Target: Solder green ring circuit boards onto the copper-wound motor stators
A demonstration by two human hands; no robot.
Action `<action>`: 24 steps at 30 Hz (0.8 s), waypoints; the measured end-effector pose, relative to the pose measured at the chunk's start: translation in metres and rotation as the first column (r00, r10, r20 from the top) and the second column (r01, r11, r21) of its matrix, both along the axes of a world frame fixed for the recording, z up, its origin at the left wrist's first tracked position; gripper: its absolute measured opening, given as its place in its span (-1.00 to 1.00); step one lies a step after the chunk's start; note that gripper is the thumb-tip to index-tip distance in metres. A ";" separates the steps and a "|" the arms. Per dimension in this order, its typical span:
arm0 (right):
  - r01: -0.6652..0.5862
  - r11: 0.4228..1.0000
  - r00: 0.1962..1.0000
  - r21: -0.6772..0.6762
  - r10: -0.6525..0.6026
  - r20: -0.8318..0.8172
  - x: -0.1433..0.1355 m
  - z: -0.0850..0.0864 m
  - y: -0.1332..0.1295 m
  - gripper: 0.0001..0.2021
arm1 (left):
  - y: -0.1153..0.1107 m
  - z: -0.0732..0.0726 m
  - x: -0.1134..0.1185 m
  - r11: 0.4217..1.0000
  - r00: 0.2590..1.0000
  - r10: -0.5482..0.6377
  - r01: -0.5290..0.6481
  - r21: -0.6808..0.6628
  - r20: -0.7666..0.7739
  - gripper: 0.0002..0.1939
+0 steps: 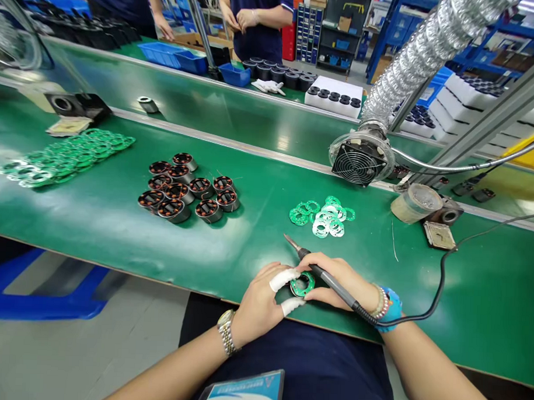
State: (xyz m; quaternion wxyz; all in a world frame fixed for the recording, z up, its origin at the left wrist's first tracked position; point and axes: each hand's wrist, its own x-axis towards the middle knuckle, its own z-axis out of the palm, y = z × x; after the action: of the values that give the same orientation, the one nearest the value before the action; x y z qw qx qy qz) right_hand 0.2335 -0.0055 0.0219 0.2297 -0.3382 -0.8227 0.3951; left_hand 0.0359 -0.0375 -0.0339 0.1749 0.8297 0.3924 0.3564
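Near the front edge of the bench, a green ring-shaped circuit board (308, 281) sits on a dark round part that is mostly hidden, likely a wound motor core. My left hand (263, 299), with white wraps on thumb and forefinger, curls around its left side and grips it. My right hand (340, 281) holds a soldering iron (334, 283) across the palm, its tip pointing up and left, away from the board. The thumb and fingertips of that same hand also touch the ring board's right side.
Several wound motor cores (177, 192) stand left of centre, and loose ring boards (330, 214) lie ahead. Panels of joined boards (67, 158) are far left. A fume fan (358, 162), a tub (416, 202) and the iron's cable (442, 276) are right. Two people work across the bench.
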 end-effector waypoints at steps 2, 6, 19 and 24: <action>-0.028 1.000 1.000 0.006 0.028 0.009 0.000 0.003 0.002 -0.64 | 0.000 0.000 0.000 1.000 1.000 -0.004 0.004 0.000 0.000 -0.58; -0.061 0.998 0.998 0.003 0.061 0.001 0.004 0.005 0.005 -0.65 | 0.001 0.001 0.001 1.000 1.000 -0.018 0.018 -0.020 0.009 -0.58; -0.019 0.988 0.991 -0.151 -0.001 -0.133 0.012 -0.006 -0.003 -0.60 | 0.005 0.004 -0.004 0.987 0.985 -0.070 0.091 -0.135 0.155 -0.81; 0.055 0.934 0.949 -0.353 -0.159 -0.272 0.014 -0.013 -0.011 -0.72 | 0.005 0.002 -0.004 0.987 0.982 -0.073 0.096 -0.130 0.172 -0.79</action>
State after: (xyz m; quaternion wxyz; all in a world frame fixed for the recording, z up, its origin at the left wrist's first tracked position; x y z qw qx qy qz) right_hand 0.2471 -0.0169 0.0089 0.3094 -0.3548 -0.6781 0.5645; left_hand 0.0324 -0.0324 -0.0321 0.2790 0.7989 0.3645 0.3887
